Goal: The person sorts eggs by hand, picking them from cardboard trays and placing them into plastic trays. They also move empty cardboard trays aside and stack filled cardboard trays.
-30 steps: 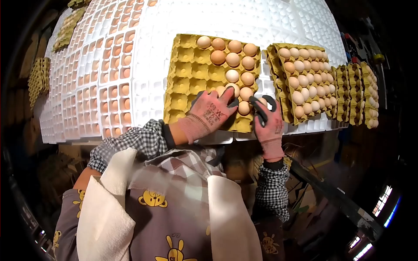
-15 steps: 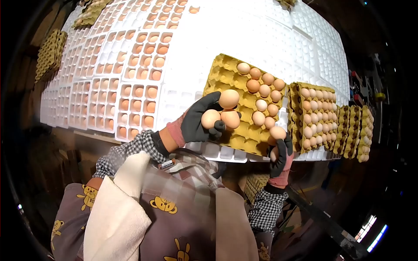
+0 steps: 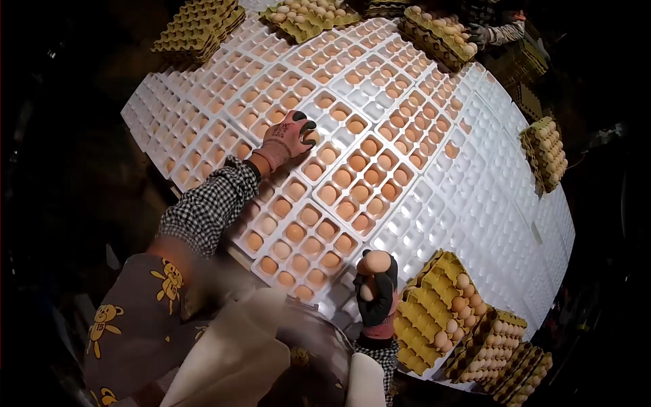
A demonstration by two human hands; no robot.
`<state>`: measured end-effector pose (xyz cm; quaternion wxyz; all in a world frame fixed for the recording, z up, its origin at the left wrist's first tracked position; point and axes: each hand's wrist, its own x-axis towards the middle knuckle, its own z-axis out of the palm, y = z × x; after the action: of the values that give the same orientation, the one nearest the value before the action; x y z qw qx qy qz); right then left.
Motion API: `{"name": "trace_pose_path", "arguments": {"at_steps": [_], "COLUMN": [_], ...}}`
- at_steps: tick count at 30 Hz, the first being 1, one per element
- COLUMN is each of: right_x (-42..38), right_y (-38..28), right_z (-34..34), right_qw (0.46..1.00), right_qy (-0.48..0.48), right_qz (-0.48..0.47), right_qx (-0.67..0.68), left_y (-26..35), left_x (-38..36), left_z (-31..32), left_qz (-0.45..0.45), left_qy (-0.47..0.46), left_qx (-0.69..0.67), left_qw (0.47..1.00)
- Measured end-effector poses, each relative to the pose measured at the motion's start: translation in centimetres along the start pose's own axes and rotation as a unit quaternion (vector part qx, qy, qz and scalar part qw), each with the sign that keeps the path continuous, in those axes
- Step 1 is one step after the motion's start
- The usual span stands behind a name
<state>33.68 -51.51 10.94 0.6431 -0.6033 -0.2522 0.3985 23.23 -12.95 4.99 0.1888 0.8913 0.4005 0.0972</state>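
Note:
My left hand [image 3: 290, 138], in a pink and black glove, reaches over the white egg trays [image 3: 369, 133] with fingers curled down around an egg [image 3: 311, 137] at a cell. Part of that egg is hidden by the fingers. Nearer my body, my right hand [image 3: 380, 298] is closed around eggs [image 3: 377, 262], palm up; two of them show. It hovers by the front edge of the white trays, just left of a yellow pulp egg tray [image 3: 422, 319] partly filled with eggs. Brown eggs [image 3: 295, 233] sit singly in many cells around my left hand.
Stacked pulp trays with eggs [image 3: 498, 346] stand at the right front. Other pulp stacks [image 3: 200, 32] rest along the far side, one loaded with eggs [image 3: 444, 35]. Another person's gloved hand [image 3: 480, 34] is beside it. White trays with bare cells [image 3: 468, 210] spread to the right.
My view has swung left. My left hand has moved from above the pulp tray to the white trays on the left, with fewer eggs showing in it. My right hand still holds eggs.

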Motion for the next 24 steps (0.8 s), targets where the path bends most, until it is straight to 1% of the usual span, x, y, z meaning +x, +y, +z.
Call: {"name": "trace_pose_path", "arguments": {"at_steps": [1,3,4,6,7,8,9,10,11,12,14,15,17,18,20,21,22,23,24], "right_x": [2.1,7.3,9.9,15.3,18.0,20.5,22.9,25.3,27.1,28.4,29.6,29.8,29.2,29.8,31.7,32.8,34.8,36.2,37.9], "right_y": [-0.2,-0.7,-0.9,-0.5,0.3,1.3,2.0,2.5,2.4,2.3,3.9,4.7,5.4,5.4,5.2,5.0,5.1,5.0,5.5], "right_z": [1.0,3.2,4.4,7.2,8.4,9.4,10.3,11.3,12.5,13.5,13.6,13.0,11.9,11.2,9.6,9.3,8.3,7.7,7.4], "right_qw": [1.0,0.999,0.996,0.992,0.984,0.971,0.961,0.949,0.919,0.877,0.857,0.838,0.799,0.797,0.896,0.954,0.983,0.98,0.971], "right_qy": [-0.002,0.017,0.037,0.064,0.07,0.075,0.075,0.077,0.087,0.092,0.085,0.051,-0.012,-0.014,-0.015,0.041,0.089,0.126,0.146], "right_qz": [0.0,0.034,0.076,-0.013,-0.064,-0.112,-0.125,-0.14,-0.094,-0.046,-0.004,-0.021,-0.035,-0.028,0.013,-0.033,-0.034,-0.072,-0.111], "right_qx": [-0.007,-0.016,-0.022,-0.108,-0.152,-0.195,-0.235,-0.273,-0.373,-0.469,-0.509,-0.542,-0.601,-0.604,-0.443,-0.296,-0.155,-0.139,-0.151], "left_y": [-1.2,-3.0,-3.5,-3.6,-2.5,-2.8,-3.4,-4.1,-5.4,-5.7,-6.9,-7.3,-8.2,-8.8,-9.2,-8.1,-7.6,-7.5,-7.4], "left_x": [0.3,0.7,0.6,1.2,2.0,3.0,4.2,5.8,7.5,8.6,9.1,9.0,7.2,6.6,6.0,6.0,6.1,6.1,6.0], "left_z": [0.8,1.4,1.4,-0.2,-1.8,-1.3,-0.8,-0.4,1.6,2.2,2.5,2.5,3.0,3.5,4.5,3.6,3.5,3.4,3.4], "left_qz": [-0.005,0.027,0.021,-0.004,-0.037,-0.038,-0.002,0.036,0.09,0.127,0.155,0.154,0.147,0.145,0.15,0.151,0.155,0.147,0.14], "left_qy": [-0.001,0.015,0.008,-0.002,-0.038,-0.043,0.001,0.046,0.074,0.084,0.049,0.048,0.064,0.059,0.075,0.085,0.085,0.091,0.097], "left_qx": [-0.009,-0.117,-0.121,0.028,0.033,0.029,-0.062,-0.151,-0.227,-0.264,-0.114,-0.119,-0.049,-0.055,-0.024,-0.056,-0.061,-0.045,-0.028], "left_qw": [1.0,0.993,0.992,1.0,0.998,0.998,0.998,0.987,0.967,0.953,0.98,0.98,0.986,0.986,0.986,0.983,0.982,0.984,0.985]}}
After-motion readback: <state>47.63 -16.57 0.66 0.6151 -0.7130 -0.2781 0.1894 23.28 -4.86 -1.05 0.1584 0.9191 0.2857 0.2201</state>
